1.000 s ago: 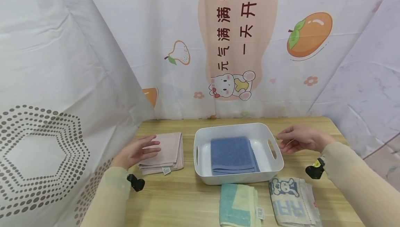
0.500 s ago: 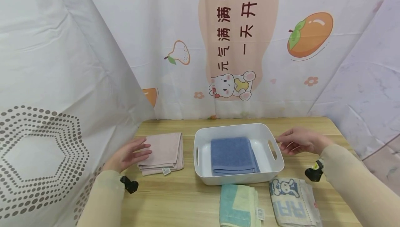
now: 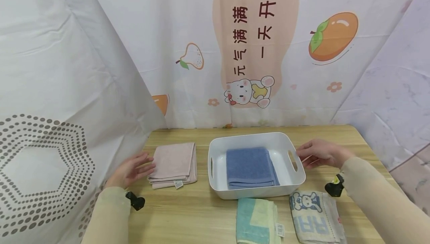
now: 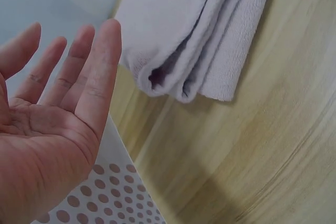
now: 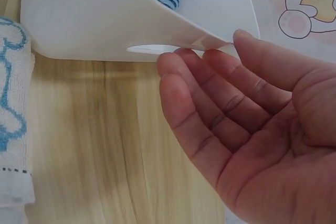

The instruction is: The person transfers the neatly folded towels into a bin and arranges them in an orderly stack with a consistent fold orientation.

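In the head view, my left hand (image 3: 131,169) is beside the left edge of a folded pale pink towel (image 3: 174,162). Its fingers are spread and hold nothing; the left wrist view shows the palm and the towel's folded edges (image 4: 178,77). My right hand (image 3: 320,153) is at the right end of a white plastic bin (image 3: 255,191). In the right wrist view, its thumb tip is right at the bin's rim (image 5: 207,38), and the loosely bent fingers lie along the outer wall by the handle slot. A folded blue towel (image 3: 250,165) lies inside the bin.
In front of the bin lie a folded green and yellow towel (image 3: 256,221) and a folded grey-white towel with a bear pattern (image 3: 315,216). All rest on a wooden table (image 3: 181,214). Printed curtains (image 3: 188,98) hang behind and at the sides.
My left hand has drawn back to the left, off the pink towel. My right hand has shifted slightly left, closer to the bin's rim. The bin and towels stay in place.
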Demonstrator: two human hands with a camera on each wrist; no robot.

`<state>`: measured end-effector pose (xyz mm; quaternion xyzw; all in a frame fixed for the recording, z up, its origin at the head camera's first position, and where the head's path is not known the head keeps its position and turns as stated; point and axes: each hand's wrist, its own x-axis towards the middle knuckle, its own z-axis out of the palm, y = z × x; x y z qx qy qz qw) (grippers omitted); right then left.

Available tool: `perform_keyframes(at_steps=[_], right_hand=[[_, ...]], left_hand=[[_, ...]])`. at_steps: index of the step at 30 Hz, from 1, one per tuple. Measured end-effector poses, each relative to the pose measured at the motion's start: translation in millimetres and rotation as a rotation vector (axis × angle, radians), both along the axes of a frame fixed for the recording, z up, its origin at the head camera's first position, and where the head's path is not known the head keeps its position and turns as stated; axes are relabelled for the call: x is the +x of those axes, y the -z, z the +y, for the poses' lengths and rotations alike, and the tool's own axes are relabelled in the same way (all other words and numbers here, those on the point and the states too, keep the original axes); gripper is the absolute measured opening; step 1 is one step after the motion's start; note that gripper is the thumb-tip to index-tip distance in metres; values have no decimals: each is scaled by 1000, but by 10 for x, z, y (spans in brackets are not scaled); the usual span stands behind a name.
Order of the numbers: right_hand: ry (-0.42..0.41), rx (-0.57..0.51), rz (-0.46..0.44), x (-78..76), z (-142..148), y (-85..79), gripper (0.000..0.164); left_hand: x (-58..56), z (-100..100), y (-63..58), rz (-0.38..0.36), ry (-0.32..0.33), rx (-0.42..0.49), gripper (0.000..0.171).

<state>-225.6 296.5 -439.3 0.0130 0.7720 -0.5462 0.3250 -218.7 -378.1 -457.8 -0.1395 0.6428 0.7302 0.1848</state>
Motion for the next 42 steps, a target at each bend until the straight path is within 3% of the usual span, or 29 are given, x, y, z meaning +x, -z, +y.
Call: perform_keyframes(at_steps=[11, 17, 32, 42], right_hand=[[-2, -22, -17, -18, -20, 26, 41], [2, -8, -14, -14, -17, 33, 42], [22, 5, -14, 5, -10, 33, 41], [16, 10, -10, 0, -19, 27, 46]], left_hand=[[42, -68, 77, -9, -74, -19, 62], [33, -74, 142, -33, -74, -87, 72], [48, 90, 239, -94, -65, -293, 68], [34, 131, 304, -98, -33, -320, 57]])
